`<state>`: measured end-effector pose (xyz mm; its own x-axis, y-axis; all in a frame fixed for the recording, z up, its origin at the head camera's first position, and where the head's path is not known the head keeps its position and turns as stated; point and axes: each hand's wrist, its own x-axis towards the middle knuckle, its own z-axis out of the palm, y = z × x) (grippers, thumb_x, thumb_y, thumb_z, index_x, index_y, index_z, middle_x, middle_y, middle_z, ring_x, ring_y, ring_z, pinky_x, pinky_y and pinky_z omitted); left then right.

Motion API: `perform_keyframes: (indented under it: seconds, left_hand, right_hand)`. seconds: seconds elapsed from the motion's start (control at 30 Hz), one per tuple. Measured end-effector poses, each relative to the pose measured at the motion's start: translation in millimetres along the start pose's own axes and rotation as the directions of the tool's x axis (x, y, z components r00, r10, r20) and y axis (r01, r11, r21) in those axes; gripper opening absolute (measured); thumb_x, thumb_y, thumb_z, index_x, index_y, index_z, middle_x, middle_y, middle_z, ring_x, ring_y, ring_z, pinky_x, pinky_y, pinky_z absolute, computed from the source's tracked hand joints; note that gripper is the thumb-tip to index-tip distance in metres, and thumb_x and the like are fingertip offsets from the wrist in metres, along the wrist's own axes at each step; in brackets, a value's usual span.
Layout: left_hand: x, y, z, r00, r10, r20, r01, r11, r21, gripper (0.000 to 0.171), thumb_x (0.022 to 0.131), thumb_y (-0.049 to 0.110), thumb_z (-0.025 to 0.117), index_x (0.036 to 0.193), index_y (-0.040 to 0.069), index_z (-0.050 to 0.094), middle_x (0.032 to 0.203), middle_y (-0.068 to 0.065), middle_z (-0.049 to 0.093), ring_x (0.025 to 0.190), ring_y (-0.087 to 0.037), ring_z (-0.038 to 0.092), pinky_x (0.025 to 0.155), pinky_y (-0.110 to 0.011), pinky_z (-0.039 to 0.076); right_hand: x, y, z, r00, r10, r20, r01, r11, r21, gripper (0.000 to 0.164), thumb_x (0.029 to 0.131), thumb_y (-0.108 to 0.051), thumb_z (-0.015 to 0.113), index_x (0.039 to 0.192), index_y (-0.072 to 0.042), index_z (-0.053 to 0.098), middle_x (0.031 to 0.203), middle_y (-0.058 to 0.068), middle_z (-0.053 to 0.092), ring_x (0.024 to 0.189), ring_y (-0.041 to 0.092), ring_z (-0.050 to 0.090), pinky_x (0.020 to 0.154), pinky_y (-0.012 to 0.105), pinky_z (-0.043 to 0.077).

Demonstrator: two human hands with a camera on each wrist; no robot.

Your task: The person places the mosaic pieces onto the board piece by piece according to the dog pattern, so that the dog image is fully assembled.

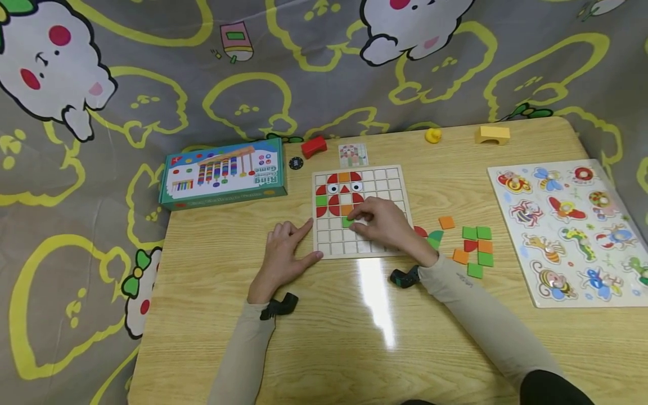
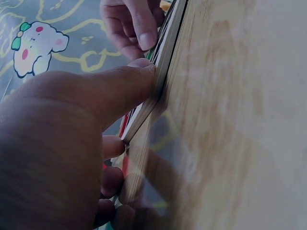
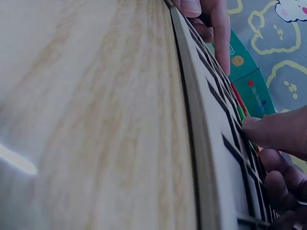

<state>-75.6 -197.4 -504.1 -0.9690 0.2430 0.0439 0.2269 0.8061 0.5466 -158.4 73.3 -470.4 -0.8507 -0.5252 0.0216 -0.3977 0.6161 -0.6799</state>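
A wooden grid board [image 1: 329,235] lies on the table, its upper part filled with red, orange, green and eye-marked tiles. My right hand [image 1: 385,225] is over the board. Its thumb and index finger pinch a green square tile [image 1: 346,222] below an orange one in the grid. The other fingers are curled, and the hand hides part of the board's right side. At the board's left edge, my left hand [image 1: 284,256] rests its thumb and index finger against the frame. In the left wrist view the left thumb [image 2: 129,86] presses the board's rim.
Loose orange, green and red tiles [image 1: 469,246] lie right of the board. Behind it are a picture card [image 1: 352,155], a red block [image 1: 314,147] and a black disc [image 1: 296,163]. A ring game box [image 1: 223,174] stands left, an insect puzzle board [image 1: 572,230] right.
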Motion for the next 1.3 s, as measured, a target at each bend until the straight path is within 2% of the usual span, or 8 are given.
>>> perform_keyframes:
  seconds: [0.1,0.2,0.33,0.5,0.67,0.83,1.13,1.3]
  left_hand:
    - [-0.3,0.0,0.7,1.0,0.001,-0.001,-0.001,1.0,-0.008,0.078,0.084,0.057,0.07,0.151,0.026,0.043,0.096,0.002,0.043,0.086,-0.018,0.031,0.077,-0.034,0.022]
    - [-0.1,-0.3,1.8,1.0,0.012,0.0,-0.012,1.0,-0.004,0.078,0.085,0.059,0.068,0.151,0.026,0.043,0.096,0.002,0.043,0.086,-0.018,0.031,0.078,-0.033,0.022]
    - [-1.5,-1.7,1.3,1.0,0.013,-0.011,-0.013,1.0,-0.001,0.079,0.084,0.06,0.068,0.15,0.025,0.044,0.096,0.002,0.043,0.086,-0.019,0.031,0.078,-0.034,0.023]
    - [-5.0,-5.2,-0.9,1.0,-0.003,-0.02,0.003,1.0,-0.011,0.079,0.083,0.059,0.069,0.15,0.025,0.045,0.096,0.001,0.044,0.087,-0.019,0.031,0.079,-0.035,0.022]
    - [-6.3,-6.9,-1.1,1.0,-0.006,-0.018,0.005,1.0,-0.016,0.079,0.084,0.059,0.069,0.15,0.026,0.044,0.097,0.001,0.043,0.088,-0.019,0.031,0.079,-0.035,0.022]
    - [-5.1,-5.7,-0.5,1.0,0.006,-0.022,-0.007,1.0,-0.011,0.079,0.084,0.06,0.069,0.15,0.025,0.044,0.096,0.001,0.044,0.087,-0.019,0.031,0.079,-0.035,0.023]
    - [-1.6,-3.9,0.5,1.0,0.008,-0.007,-0.008,1.0,-0.004,0.079,0.084,0.061,0.067,0.151,0.027,0.043,0.097,0.002,0.043,0.086,-0.019,0.031,0.077,-0.033,0.021]
    - [-0.8,-2.5,0.6,1.0,0.016,-0.007,-0.016,1.0,-0.002,0.078,0.084,0.061,0.067,0.151,0.027,0.043,0.097,0.001,0.045,0.086,-0.019,0.031,0.077,-0.034,0.022]
  right_hand:
    - [-4.6,3.8,-6.5,1.0,-0.027,-0.005,0.027,0.999,0.028,0.018,0.084,-0.022,0.079,0.101,-0.016,0.077,0.095,-0.001,0.068,0.084,0.016,0.061,0.075,0.034,0.045]
    - [-18.1,16.1,-24.8,0.997,-0.063,-0.044,0.066,0.996,0.059,0.021,0.085,-0.021,0.079,0.104,-0.013,0.076,0.096,0.002,0.069,0.084,0.017,0.06,0.074,0.033,0.045]
    - [-50.2,39.0,-59.1,0.994,-0.048,-0.093,0.051,0.998,0.03,0.021,0.082,-0.017,0.081,0.103,-0.013,0.077,0.093,0.001,0.07,0.079,0.015,0.059,0.069,0.028,0.044]
    - [-90.7,58.2,-87.5,0.999,-0.004,-0.048,0.001,0.999,-0.048,0.021,0.079,-0.017,0.084,0.099,-0.016,0.077,0.086,-0.005,0.069,0.074,0.008,0.059,0.064,0.025,0.046]
    - [-106.7,60.5,-86.7,1.0,0.026,-0.011,-0.028,0.992,-0.122,0.025,0.077,-0.026,0.086,0.098,-0.016,0.077,0.087,-0.004,0.07,0.074,0.009,0.061,0.066,0.029,0.049]
    - [-109.7,57.5,-81.4,0.999,0.028,-0.016,-0.03,0.987,-0.157,0.025,0.076,-0.022,0.086,0.099,-0.014,0.076,0.089,-0.001,0.07,0.077,0.012,0.064,0.069,0.034,0.05]
    - [-110.2,54.9,-82.8,0.996,0.078,0.053,-0.068,0.985,-0.157,0.025,0.079,-0.018,0.084,0.099,-0.014,0.071,0.087,-0.003,0.066,0.078,0.012,0.06,0.069,0.03,0.048]
    - [-112.2,51.2,-83.4,0.997,0.073,0.04,-0.068,0.991,-0.118,0.021,0.084,-0.014,0.08,0.099,-0.015,0.064,0.079,-0.005,0.061,0.07,0.01,0.055,0.063,0.026,0.045]
